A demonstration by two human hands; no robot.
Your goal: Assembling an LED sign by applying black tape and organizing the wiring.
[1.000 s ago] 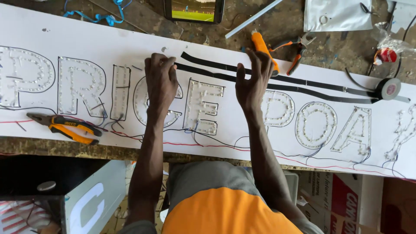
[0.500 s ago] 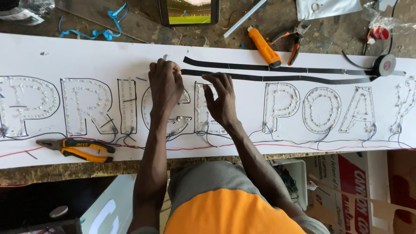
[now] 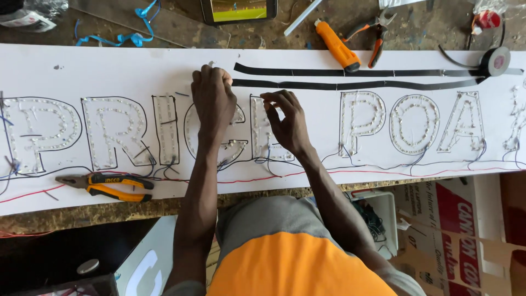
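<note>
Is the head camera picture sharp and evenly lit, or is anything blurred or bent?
Head view: soft, even daylight, no hard shadows or glare on the white sign board; left hand and right hand reasonably sharp; wide lens bows the board's edges; the screen glows bright.

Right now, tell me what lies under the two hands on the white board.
Under the left hand and right hand the white board carries outlined letters filled with small lights. Parts show around each hand; the covered parts and the fingertips' contact cannot be seen.

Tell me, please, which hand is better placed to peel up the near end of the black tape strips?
Probably the left hand: its fingertips sit right beside the strips' near ends, while the right hand hovers lower.
</note>
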